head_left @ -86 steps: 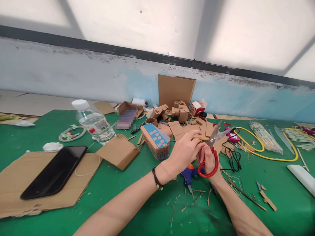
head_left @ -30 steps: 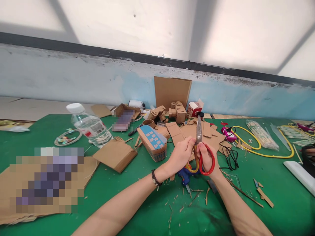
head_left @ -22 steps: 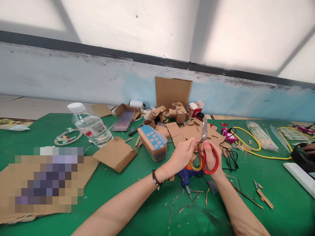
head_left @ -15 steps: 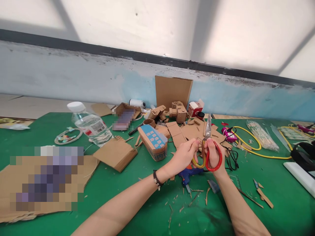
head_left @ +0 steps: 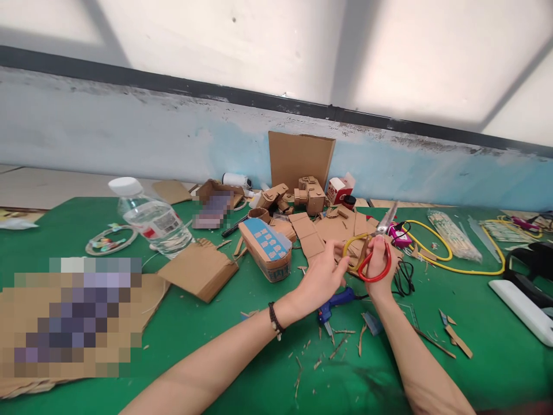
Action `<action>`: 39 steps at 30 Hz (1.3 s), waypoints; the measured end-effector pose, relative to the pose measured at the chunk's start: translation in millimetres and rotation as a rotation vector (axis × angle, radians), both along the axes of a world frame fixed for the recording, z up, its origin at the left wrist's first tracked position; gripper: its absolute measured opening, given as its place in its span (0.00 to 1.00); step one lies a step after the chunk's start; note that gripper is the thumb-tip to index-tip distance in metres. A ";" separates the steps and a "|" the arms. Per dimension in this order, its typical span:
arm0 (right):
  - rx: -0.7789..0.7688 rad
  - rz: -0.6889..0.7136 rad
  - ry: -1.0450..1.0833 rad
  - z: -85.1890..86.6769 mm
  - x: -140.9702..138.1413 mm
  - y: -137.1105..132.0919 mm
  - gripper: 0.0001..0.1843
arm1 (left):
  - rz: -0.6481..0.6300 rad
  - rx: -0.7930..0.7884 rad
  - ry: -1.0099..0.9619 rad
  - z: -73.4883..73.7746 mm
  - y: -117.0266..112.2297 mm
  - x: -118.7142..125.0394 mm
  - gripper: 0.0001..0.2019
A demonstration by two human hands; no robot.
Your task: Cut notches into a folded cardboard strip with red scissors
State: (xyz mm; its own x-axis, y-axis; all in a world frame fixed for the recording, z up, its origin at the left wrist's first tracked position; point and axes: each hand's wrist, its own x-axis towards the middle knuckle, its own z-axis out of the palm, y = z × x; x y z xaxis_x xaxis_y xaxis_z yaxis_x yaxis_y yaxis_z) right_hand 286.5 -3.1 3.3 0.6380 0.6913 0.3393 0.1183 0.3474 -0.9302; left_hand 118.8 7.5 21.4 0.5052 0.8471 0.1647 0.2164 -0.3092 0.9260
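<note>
My right hand is closed on a pair of scissors with one red and one yellow handle. Their metal blades point up and away to the right. A brown part shows between the two handles; I cannot make out what it is. Just left of the yellow handle is my left hand, its thumb and fingers apart with nothing visible in them. Whether its fingertips touch the handle I cannot tell. Below the hands, a blue glue gun lies on the green table among cardboard scraps.
A cardboard box with a blue top, a folded cardboard piece and a tilted water bottle stand leftward. Cardboard camera models sit behind. Rightward are a yellow cable, a bag of sticks and a white bar.
My left hand has let go of the scissors and drawn slightly left and down, its fingers opening. In my right hand the scissors have tilted to the right.
</note>
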 end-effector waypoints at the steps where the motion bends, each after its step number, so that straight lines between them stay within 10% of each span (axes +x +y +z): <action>1: 0.017 -0.054 0.013 -1.1 0.7 1.8 0.28 | 0.054 0.154 0.029 -1.6 -2.9 -1.7 0.16; 5: 0.047 -0.093 0.101 -3.2 0.6 6.3 0.28 | 0.053 0.575 0.201 -7.1 -7.5 -5.0 0.16; 11: -0.010 0.179 0.209 3.0 -6.1 4.6 0.28 | -0.020 0.808 0.331 -2.0 8.8 -11.6 0.08; 39: -0.020 0.377 0.344 -15.4 -47.4 -2.2 0.22 | 0.117 0.782 0.251 -7.0 20.9 -8.3 0.16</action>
